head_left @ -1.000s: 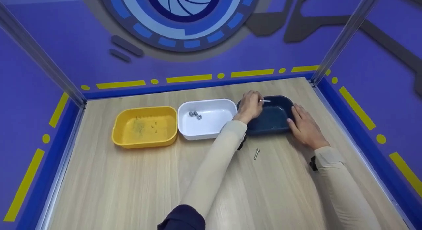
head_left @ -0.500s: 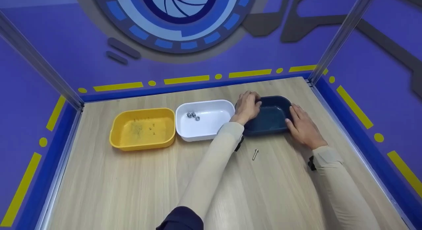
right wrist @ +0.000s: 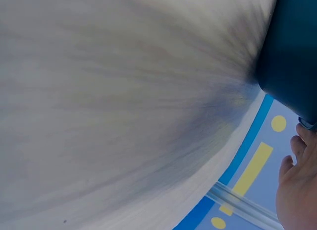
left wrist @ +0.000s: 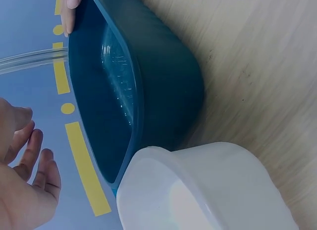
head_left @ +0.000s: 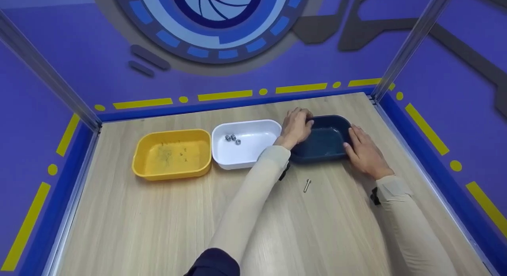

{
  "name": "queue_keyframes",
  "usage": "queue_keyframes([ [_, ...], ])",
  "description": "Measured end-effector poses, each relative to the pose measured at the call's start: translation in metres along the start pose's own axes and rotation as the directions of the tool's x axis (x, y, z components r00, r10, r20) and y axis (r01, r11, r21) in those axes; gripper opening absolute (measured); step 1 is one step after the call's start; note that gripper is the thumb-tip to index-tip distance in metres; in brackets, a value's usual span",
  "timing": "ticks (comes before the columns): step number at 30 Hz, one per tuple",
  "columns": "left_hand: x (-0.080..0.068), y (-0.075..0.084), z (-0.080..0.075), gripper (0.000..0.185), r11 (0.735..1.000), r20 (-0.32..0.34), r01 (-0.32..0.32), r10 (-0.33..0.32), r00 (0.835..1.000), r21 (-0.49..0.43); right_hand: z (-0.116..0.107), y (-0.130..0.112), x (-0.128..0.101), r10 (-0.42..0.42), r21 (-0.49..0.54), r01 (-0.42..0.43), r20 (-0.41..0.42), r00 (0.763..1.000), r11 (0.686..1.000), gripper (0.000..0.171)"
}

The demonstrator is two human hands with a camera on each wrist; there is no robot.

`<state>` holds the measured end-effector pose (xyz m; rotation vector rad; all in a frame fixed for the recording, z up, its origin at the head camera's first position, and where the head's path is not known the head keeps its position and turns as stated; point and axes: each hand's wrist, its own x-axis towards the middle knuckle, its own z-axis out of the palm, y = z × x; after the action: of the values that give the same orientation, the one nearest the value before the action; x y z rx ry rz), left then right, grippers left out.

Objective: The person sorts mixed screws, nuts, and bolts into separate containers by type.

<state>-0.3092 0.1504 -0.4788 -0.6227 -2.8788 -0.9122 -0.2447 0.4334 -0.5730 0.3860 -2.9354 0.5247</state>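
Observation:
My left hand [head_left: 295,127] is above the left end of the dark teal bin [head_left: 321,159]. In the left wrist view its fingers [left wrist: 34,153] are loosely bent, with a gap to the thumb and nothing visible between them. My right hand [head_left: 368,155] rests against the bin's right wall, fingers fairly straight along the rim. Part of the bin's floor is hidden by the left hand in the head view. A metal bolt [head_left: 307,185] lies on the table in front of the bin.
Left of the teal bin stands a white bin [head_left: 237,165] with several metal nuts [head_left: 233,138] in it. Farther left is a yellow bin [head_left: 172,175] with small dark bits. Purple panels [head_left: 222,86] enclose the wooden table [head_left: 166,224] at the back and sides.
A thin pale rod showed at my left fingers one second ago and is no longer visible. The left hand has shifted slightly left; the right hand keeps its place.

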Motion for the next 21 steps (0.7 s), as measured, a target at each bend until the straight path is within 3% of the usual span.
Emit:
queue_keyframes([
  [16,-0.023,-0.008,0.005,0.023,0.992,0.015,-0.121,0.122,0.992,-0.044,0.000,0.000,0.000,-0.023,-0.016,0.023,-0.028,0.999,1.000,0.070],
  [21,-0.033,-0.010,0.005,0.023,0.992,0.031,-0.123,0.124,0.992,-0.029,0.001,0.000,0.000,-0.024,-0.011,0.023,-0.022,0.999,1.000,0.070],
])
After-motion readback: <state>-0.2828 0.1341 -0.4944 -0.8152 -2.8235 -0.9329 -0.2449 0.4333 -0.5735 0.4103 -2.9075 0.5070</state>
